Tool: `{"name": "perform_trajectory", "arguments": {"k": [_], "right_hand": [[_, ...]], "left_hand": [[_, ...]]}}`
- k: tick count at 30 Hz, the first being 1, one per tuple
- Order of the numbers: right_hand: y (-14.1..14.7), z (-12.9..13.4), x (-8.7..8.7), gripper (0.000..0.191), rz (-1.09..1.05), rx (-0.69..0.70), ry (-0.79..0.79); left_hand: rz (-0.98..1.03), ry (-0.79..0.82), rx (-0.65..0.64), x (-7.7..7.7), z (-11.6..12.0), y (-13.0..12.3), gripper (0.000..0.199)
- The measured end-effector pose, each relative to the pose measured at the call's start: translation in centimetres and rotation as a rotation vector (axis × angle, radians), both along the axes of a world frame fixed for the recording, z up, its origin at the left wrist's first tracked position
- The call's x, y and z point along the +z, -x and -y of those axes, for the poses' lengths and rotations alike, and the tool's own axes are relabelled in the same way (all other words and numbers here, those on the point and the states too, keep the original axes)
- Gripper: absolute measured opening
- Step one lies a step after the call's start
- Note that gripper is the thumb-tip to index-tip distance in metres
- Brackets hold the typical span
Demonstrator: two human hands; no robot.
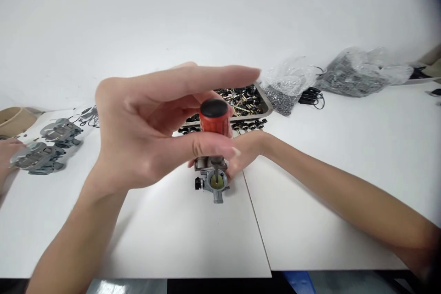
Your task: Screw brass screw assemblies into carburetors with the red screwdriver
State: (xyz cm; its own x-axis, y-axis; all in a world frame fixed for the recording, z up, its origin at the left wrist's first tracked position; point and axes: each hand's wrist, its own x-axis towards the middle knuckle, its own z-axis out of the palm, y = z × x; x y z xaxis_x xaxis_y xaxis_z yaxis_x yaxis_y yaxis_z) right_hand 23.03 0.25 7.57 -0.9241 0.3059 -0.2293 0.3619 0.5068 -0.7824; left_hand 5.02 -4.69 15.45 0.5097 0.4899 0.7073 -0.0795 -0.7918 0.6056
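Screwdriver [214, 121] pinched upright by left hand [138, 133], fingers half-spread; right hand [246, 154] clasps carburetor [212, 177].

Upright red-handled screwdriver [214, 121] atop grey carburetor [213, 177]

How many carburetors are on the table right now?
3. One carburetor sits at the center under the screwdriver, steadied by the right hand. Two more lie at the far left. Others may be hidden off-frame.
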Motion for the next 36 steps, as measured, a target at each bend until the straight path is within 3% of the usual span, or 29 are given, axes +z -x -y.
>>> {"name": "perform_trajectory", "arguments": {"k": [3,7,12,17,21,24,28,36], "right_hand": [[0.0,-0.1,0.1,0.077,-0.003,0.105,0.057],[0.0,-0.2,0.2,0.071,-0.001,0.107,0.039],[0.0,-0.1,0.2,0.071,-0.002,0.138,0.064],[-0.8,1.6,2.0,0.067,0.073,0.034,-0.197],[-1.5,4.8,2.7,0.070,0.128,-0.102,-0.336],[-1.5,7.6,2.3,0.051,0.111,-0.218,-0.519],[-0.6,9.9,1.4,0.030,0.080,-0.354,-0.719],[0.4,10.7,1.6,0.021,0.089,-0.307,-0.765]], "left_hand": [[-0.023,0.061,-0.100,0.0,-0.1,0.1,0.047],[-0.039,0.119,-0.062,0.2,0.5,-0.1,0.036],[-0.103,0.085,-0.085,0.3,0.5,0.0,0.038],[0.005,-0.041,-0.062,1.2,0.8,0.9,0.041],[0.086,-0.039,0.133,3.2,2.5,1.9,0.030],[0.114,0.033,0.255,4.3,3.6,2.8,0.028],[0.170,-0.081,0.186,4.9,4.2,4.0,0.027],[0.168,-0.197,0.129,6.0,5.7,5.8,0.027]]}}
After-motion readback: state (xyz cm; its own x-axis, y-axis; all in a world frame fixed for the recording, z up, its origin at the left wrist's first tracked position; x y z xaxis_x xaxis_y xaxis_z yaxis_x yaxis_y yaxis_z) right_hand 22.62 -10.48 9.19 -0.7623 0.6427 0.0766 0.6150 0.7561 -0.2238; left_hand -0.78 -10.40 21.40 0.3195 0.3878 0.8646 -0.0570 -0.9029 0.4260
